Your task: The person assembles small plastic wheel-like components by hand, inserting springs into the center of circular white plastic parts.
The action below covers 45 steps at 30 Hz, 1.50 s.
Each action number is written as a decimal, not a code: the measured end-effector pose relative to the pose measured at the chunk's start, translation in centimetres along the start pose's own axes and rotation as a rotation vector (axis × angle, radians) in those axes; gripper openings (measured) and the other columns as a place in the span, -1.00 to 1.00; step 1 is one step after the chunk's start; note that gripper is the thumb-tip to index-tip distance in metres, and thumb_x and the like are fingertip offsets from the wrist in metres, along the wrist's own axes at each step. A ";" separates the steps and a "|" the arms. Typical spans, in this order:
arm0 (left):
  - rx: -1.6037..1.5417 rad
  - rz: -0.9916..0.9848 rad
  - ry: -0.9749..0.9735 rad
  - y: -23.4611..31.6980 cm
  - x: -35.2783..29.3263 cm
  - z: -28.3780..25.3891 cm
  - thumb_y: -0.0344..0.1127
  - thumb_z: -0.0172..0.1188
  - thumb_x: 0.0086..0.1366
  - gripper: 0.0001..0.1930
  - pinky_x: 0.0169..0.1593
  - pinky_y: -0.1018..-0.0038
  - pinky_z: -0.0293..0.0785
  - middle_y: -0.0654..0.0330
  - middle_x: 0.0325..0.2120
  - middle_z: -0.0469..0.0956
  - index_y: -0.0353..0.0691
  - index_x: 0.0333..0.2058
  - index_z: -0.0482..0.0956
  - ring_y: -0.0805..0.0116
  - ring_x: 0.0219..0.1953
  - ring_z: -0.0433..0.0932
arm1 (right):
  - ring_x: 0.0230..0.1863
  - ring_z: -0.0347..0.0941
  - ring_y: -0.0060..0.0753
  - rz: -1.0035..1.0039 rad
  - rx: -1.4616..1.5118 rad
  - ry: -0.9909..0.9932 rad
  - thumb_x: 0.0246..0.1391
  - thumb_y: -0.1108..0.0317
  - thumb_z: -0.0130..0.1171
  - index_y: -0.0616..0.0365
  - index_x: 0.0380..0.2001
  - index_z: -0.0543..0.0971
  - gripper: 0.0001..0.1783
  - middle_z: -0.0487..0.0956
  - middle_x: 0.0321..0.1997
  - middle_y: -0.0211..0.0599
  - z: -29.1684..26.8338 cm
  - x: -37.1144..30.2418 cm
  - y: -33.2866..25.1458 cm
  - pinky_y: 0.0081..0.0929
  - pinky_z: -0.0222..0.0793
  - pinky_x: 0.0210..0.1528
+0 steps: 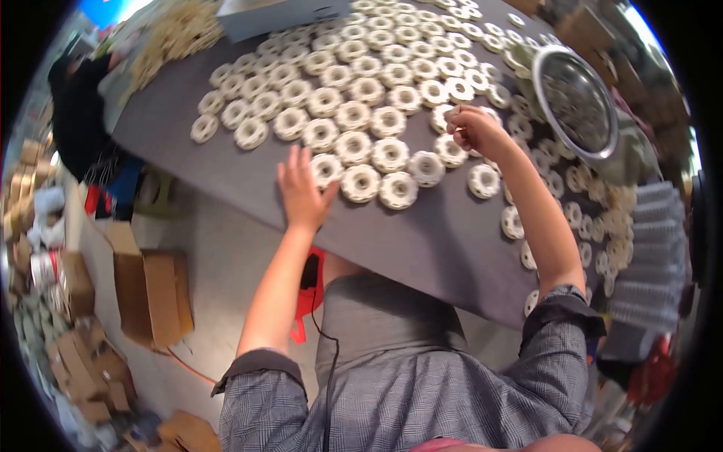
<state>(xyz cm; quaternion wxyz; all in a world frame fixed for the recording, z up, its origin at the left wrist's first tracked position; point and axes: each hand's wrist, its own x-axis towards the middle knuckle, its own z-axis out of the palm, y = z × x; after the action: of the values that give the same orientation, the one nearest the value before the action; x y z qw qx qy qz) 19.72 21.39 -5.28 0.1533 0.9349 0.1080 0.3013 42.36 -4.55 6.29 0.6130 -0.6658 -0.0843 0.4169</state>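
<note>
Rows of white, ring-shaped plastic parts with notched rims cover much of the grey-covered table (248,184). My left hand (303,194) lies flat with its fingers spread, against the side of a white ring (337,170) at the near left end of the rows. Over the right part of the rows, my right hand (480,132) has its fingers curled and pinched together. Whatever may be between those fingertips is too small or hidden to make out. Just below it sits a separate white ring (494,182), apart from the main rows.
A metal bowl (553,126) of small parts stands at the right, with clear plastic trays (644,256) nearer. At the back are a blue-grey box (286,21) and a beige pile (177,34). An open carton (154,294) stands on the floor; another person (79,113) is at far left.
</note>
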 end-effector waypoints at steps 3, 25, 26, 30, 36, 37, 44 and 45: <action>0.036 -0.019 0.022 -0.2 -0.4 -0.3 0.25 -0.04 0.14 -0.20 0.24 0.02 -0.09 -0.07 0.14 0.11 -0.28 0.15 0.12 0.05 0.20 0.09 | -0.55 0.41 -0.63 0.034 -0.012 -0.080 0.03 0.30 0.06 0.10 -0.41 0.45 -0.88 0.48 -0.52 -0.45 4.7 3.9 0.8 -0.70 0.25 -0.59; -0.008 -0.005 -0.019 0.1 -0.5 -0.4 0.27 -0.06 0.14 -0.19 0.23 0.01 -0.06 -0.05 0.14 0.10 -0.26 0.16 0.08 0.07 0.19 0.11 | -0.17 0.38 -0.30 -0.952 -1.283 0.331 -0.14 0.25 0.11 -0.05 -0.53 0.63 -0.87 0.51 -0.35 -0.42 16.7 17.0 2.6 -0.34 0.32 -0.10; -0.011 -0.002 -0.017 0.2 -0.5 -0.4 0.27 -0.06 0.14 -0.19 0.23 0.01 -0.06 -0.05 0.14 0.10 -0.26 0.16 0.08 0.07 0.19 0.11 | -0.17 0.37 -0.31 -0.928 -1.318 0.358 -0.15 0.26 0.11 -0.05 -0.54 0.62 -0.87 0.51 -0.35 -0.42 16.6 17.0 2.6 -0.35 0.31 -0.10; -0.008 -0.011 -0.028 0.0 -0.6 -0.4 0.27 -0.06 0.14 -0.19 0.24 0.02 -0.06 -0.03 0.15 0.09 -0.26 0.16 0.08 0.08 0.20 0.11 | -0.18 0.38 -0.32 -0.857 -1.416 0.376 -0.16 0.26 0.11 -0.04 -0.54 0.60 -0.89 0.50 -0.35 -0.40 17.4 16.5 2.2 -0.35 0.30 -0.12; -0.008 -0.002 -0.016 0.5 -0.5 -0.3 0.27 -0.05 0.14 -0.19 0.23 0.04 -0.05 -0.04 0.15 0.09 -0.27 0.16 0.08 0.07 0.19 0.10 | -0.13 0.39 -0.25 -0.835 -1.325 0.459 -0.15 0.20 0.16 0.00 -0.37 0.50 -0.77 0.50 -0.28 -0.34 16.9 15.4 1.4 -0.29 0.31 -0.08; -0.003 -0.006 -0.015 0.4 -0.6 -0.3 0.25 -0.05 0.14 -0.19 0.23 0.05 -0.04 -0.04 0.15 0.09 -0.27 0.16 0.08 0.05 0.19 0.09 | -0.12 0.39 -0.23 -0.747 -1.303 0.444 -0.12 0.18 0.16 0.01 -0.32 0.49 -0.74 0.50 -0.26 -0.31 16.8 14.8 0.9 -0.28 0.31 -0.06; -0.003 0.021 -0.026 0.1 -0.6 -0.1 0.24 -0.02 0.14 -0.20 0.23 0.03 -0.04 -0.06 0.14 0.09 -0.30 0.15 0.09 0.07 0.20 0.09 | -0.08 0.37 -0.13 -0.856 -0.806 0.491 -0.08 0.26 0.18 0.14 -0.16 0.46 -0.62 0.47 -0.16 -0.12 12.8 2.4 1.2 -0.33 0.26 -0.02; 0.000 0.022 -0.009 -0.1 -0.6 -0.2 0.23 -0.01 0.13 -0.20 0.23 0.04 -0.04 -0.06 0.14 0.09 -0.30 0.15 0.09 0.06 0.20 0.09 | -0.03 0.33 -0.09 -0.830 -0.799 0.522 -0.09 0.28 0.19 0.16 -0.12 0.43 -0.59 0.45 -0.12 -0.10 12.5 -0.1 2.3 -0.30 0.22 0.02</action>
<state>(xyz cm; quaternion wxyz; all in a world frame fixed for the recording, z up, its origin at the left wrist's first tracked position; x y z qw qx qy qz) 19.09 21.37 -5.46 0.1504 0.9375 0.0970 0.2985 33.13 4.16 5.56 0.4281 -0.8349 -0.3325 -0.0954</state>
